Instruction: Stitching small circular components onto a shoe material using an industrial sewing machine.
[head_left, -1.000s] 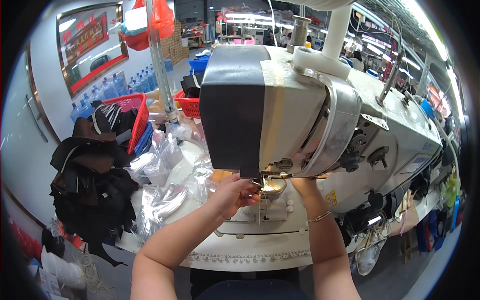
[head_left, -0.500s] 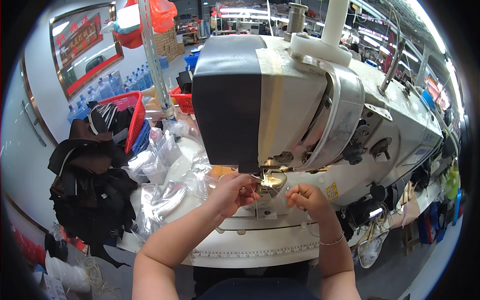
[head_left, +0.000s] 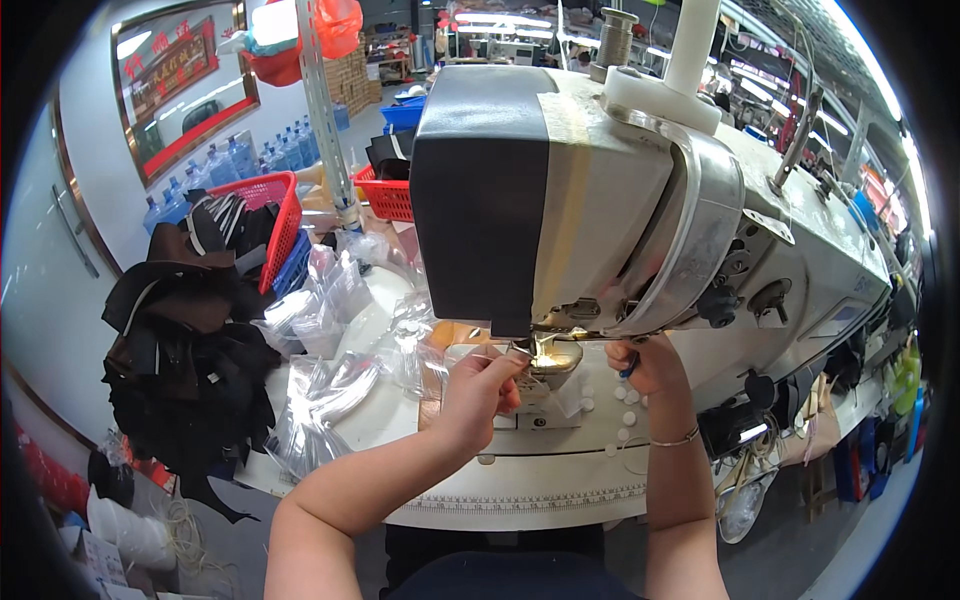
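A large sewing machine (head_left: 480, 200) with a dark front cover and pale body stands before me. My left hand (head_left: 478, 395) is closed in a pinch just left of the lit needle area (head_left: 552, 352). What lies between its fingertips is too small to make out. To the right, under the machine's arm, my right hand (head_left: 655, 366) is closed around a small dark blue tool (head_left: 630, 366); its kind is mostly hidden by the fingers. Several small white discs (head_left: 624, 434) lie on the pale table below that hand.
Clear plastic bags (head_left: 320, 400) cover the table's left part. Beyond them hang dark cut pieces (head_left: 190, 370), beside a red basket (head_left: 284, 225). A ruler strip (head_left: 520, 503) follows the table's front edge. A metal post (head_left: 335, 140) rises behind the bags.
My right hand has moved right and away from me, under the machine's arm, and now grips the blue tool. The left hand stays by the needle. The view has shifted slightly.
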